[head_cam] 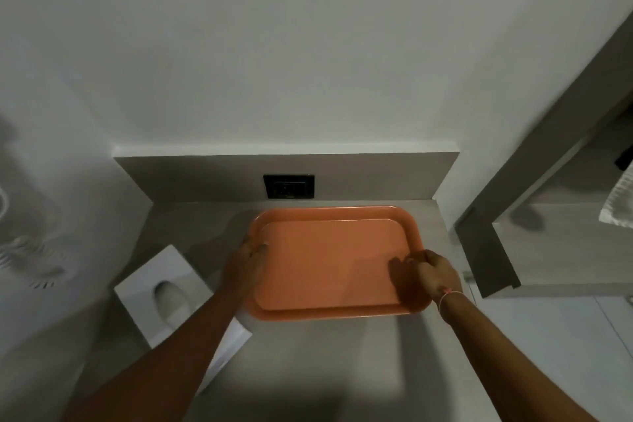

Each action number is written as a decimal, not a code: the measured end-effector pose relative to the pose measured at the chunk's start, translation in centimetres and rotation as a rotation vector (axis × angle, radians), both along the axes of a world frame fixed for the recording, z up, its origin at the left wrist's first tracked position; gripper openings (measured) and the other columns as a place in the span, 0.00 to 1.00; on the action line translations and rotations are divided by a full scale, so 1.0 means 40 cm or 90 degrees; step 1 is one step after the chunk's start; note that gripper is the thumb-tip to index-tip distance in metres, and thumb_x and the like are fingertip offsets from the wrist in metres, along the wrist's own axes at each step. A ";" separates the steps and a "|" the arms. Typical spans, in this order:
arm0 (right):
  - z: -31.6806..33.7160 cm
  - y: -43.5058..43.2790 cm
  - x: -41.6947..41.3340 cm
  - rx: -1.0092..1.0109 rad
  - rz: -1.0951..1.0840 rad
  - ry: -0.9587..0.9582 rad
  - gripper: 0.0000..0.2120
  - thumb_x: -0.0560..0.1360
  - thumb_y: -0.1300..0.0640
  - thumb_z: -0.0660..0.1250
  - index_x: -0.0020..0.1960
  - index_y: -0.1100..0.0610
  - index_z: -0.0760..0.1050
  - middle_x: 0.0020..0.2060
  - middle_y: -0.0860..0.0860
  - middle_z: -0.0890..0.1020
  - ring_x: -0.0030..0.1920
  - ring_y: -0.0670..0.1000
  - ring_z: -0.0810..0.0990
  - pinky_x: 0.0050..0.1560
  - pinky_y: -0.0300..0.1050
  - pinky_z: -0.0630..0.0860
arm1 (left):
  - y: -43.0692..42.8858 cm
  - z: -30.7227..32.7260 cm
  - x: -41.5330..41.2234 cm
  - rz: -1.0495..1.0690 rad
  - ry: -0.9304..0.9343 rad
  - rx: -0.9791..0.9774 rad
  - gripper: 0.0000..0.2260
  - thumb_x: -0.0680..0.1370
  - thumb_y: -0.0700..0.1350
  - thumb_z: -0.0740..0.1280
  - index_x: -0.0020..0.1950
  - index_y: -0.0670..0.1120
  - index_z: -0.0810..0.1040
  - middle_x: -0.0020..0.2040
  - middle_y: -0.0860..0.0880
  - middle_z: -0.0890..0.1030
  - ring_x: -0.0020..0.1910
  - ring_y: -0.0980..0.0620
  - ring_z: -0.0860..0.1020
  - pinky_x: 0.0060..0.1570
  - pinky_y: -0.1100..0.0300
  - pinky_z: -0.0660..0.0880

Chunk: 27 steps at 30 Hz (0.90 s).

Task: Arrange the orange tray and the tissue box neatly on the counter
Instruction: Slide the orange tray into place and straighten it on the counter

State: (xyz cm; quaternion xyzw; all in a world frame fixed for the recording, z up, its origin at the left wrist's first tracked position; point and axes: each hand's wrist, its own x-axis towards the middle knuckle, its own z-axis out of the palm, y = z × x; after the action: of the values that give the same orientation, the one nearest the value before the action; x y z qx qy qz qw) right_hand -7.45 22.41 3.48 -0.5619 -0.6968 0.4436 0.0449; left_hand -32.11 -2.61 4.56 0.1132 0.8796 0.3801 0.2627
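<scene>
The orange tray (329,260) lies flat on the grey counter (308,363), near the back wall and a little right of the middle. My left hand (248,255) grips its left rim with the thumb on top. My right hand (433,271) grips the right rim near the front corner. A white tissue box (150,288) with an oval slot on top stands at the counter's left side, turned at an angle. My left forearm crosses over its right part.
A black wall socket (288,186) sits in the grey backsplash behind the tray. White walls close off the back and left. To the right, past the counter's edge, stands a grey wooden frame (486,250) with a white towel (620,202) beyond.
</scene>
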 end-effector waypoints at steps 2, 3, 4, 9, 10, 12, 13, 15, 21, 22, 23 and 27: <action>-0.011 -0.015 -0.028 0.004 -0.021 0.006 0.03 0.74 0.50 0.63 0.47 0.47 0.73 0.46 0.54 0.80 0.48 0.59 0.77 0.53 0.58 0.76 | 0.001 -0.009 -0.044 -0.008 -0.017 0.005 0.20 0.78 0.58 0.58 0.64 0.48 0.73 0.54 0.41 0.81 0.52 0.39 0.78 0.55 0.46 0.75; -0.019 -0.020 -0.041 0.006 -0.031 0.009 0.02 0.74 0.50 0.64 0.47 0.46 0.73 0.45 0.54 0.79 0.47 0.60 0.77 0.52 0.57 0.75 | 0.004 -0.014 -0.062 -0.013 -0.018 0.003 0.19 0.78 0.57 0.59 0.64 0.48 0.73 0.54 0.40 0.81 0.52 0.39 0.78 0.55 0.45 0.75; -0.024 -0.023 -0.052 0.007 -0.040 0.012 0.02 0.74 0.50 0.64 0.47 0.45 0.73 0.45 0.54 0.79 0.47 0.60 0.77 0.51 0.57 0.74 | 0.008 -0.019 -0.076 -0.016 -0.017 0.000 0.19 0.78 0.56 0.60 0.64 0.48 0.74 0.54 0.39 0.81 0.52 0.39 0.79 0.55 0.45 0.75; -0.050 -0.017 -0.082 0.001 -0.049 0.004 0.07 0.74 0.51 0.63 0.51 0.48 0.75 0.45 0.53 0.79 0.46 0.58 0.76 0.50 0.54 0.73 | 0.025 -0.042 -0.108 -0.022 -0.029 -0.019 0.18 0.77 0.57 0.60 0.62 0.49 0.75 0.55 0.40 0.81 0.52 0.39 0.79 0.56 0.45 0.75; -0.054 -0.016 -0.084 0.000 -0.044 -0.003 0.08 0.73 0.50 0.63 0.52 0.48 0.75 0.45 0.53 0.79 0.46 0.59 0.76 0.51 0.54 0.74 | 0.026 -0.050 -0.110 -0.023 -0.029 -0.024 0.18 0.77 0.58 0.60 0.62 0.50 0.75 0.55 0.40 0.81 0.53 0.39 0.79 0.56 0.46 0.75; -0.061 -0.013 -0.088 -0.001 -0.037 -0.014 0.11 0.73 0.50 0.63 0.55 0.48 0.75 0.47 0.53 0.80 0.47 0.59 0.77 0.52 0.55 0.75 | 0.028 -0.064 -0.111 -0.029 -0.019 -0.031 0.18 0.77 0.58 0.59 0.62 0.50 0.74 0.56 0.41 0.81 0.53 0.39 0.79 0.56 0.46 0.75; -0.063 -0.012 -0.091 0.000 -0.038 -0.016 0.12 0.73 0.50 0.63 0.55 0.48 0.75 0.48 0.54 0.81 0.48 0.59 0.77 0.53 0.55 0.75 | 0.030 -0.069 -0.111 -0.029 -0.009 -0.031 0.18 0.77 0.58 0.59 0.63 0.50 0.73 0.57 0.40 0.81 0.54 0.39 0.78 0.55 0.48 0.74; -0.068 -0.012 -0.096 0.002 -0.031 -0.025 0.13 0.73 0.50 0.62 0.56 0.49 0.75 0.50 0.56 0.82 0.49 0.61 0.78 0.54 0.57 0.76 | 0.034 -0.076 -0.107 -0.013 -0.009 -0.022 0.20 0.78 0.57 0.60 0.67 0.49 0.70 0.62 0.40 0.78 0.57 0.38 0.77 0.54 0.50 0.71; -0.054 -0.049 -0.080 0.094 0.049 -0.043 0.22 0.74 0.54 0.64 0.66 0.55 0.65 0.63 0.59 0.74 0.61 0.64 0.74 0.61 0.62 0.74 | 0.019 -0.065 0.005 -0.203 0.194 -0.241 0.29 0.79 0.59 0.51 0.77 0.47 0.50 0.79 0.42 0.54 0.75 0.39 0.60 0.70 0.41 0.64; -0.056 -0.071 -0.065 0.138 0.091 -0.041 0.24 0.75 0.54 0.64 0.68 0.54 0.63 0.66 0.58 0.71 0.65 0.65 0.72 0.64 0.64 0.72 | 0.009 -0.063 0.052 -0.231 0.245 -0.270 0.31 0.79 0.59 0.49 0.77 0.46 0.48 0.79 0.42 0.50 0.77 0.41 0.53 0.73 0.42 0.60; -0.060 -0.101 -0.047 0.182 0.146 -0.043 0.27 0.76 0.54 0.63 0.72 0.55 0.59 0.71 0.58 0.68 0.70 0.65 0.66 0.69 0.64 0.67 | -0.002 -0.063 0.100 -0.258 0.280 -0.279 0.31 0.79 0.59 0.47 0.77 0.45 0.45 0.79 0.42 0.46 0.78 0.42 0.48 0.75 0.43 0.56; -0.092 -0.236 0.033 0.279 0.369 -0.028 0.36 0.79 0.48 0.58 0.79 0.50 0.41 0.78 0.52 0.50 0.78 0.58 0.47 0.76 0.56 0.51 | -0.038 -0.077 0.267 -0.356 0.290 -0.289 0.34 0.78 0.58 0.48 0.75 0.41 0.37 0.78 0.40 0.38 0.77 0.43 0.38 0.77 0.45 0.48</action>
State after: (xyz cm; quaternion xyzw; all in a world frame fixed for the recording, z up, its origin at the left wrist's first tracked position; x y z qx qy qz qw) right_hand -6.13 12.98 -0.20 -0.3272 -0.9065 0.2658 0.0216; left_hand -21.45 -4.13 1.46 0.3676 0.9121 0.0562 0.1727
